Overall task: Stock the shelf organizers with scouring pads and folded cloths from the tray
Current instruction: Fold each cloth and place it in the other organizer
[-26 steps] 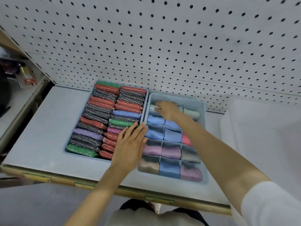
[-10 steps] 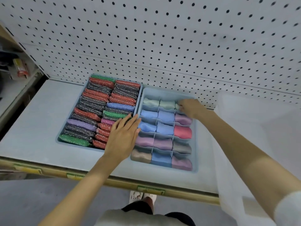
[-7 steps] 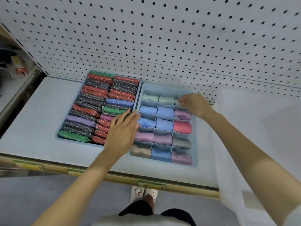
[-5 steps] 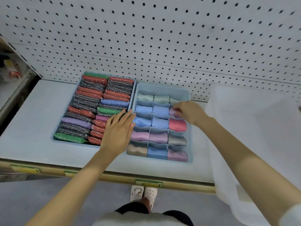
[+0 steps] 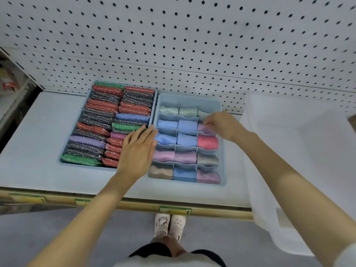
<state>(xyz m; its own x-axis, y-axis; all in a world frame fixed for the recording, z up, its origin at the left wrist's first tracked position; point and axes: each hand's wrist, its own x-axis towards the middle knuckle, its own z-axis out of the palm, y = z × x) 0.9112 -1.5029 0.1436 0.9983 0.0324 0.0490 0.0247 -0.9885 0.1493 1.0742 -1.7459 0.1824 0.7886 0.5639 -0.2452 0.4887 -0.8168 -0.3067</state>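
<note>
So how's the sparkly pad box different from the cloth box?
The pad box has two rows of glittery pads packed tight; the cloth box is split into small cells holding folded cloths, one each. The pads are mostly red and dark grey; the cloths are soft pastels. Both boxes are light blue, on the shelf.

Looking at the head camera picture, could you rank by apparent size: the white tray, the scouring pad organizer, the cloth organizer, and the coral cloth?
1. white tray, though nearer the camera and cut off by the frame.
2. scouring pad organizer and cloth organizer: look alike, no ranking.
3. coral cloth.
</note>
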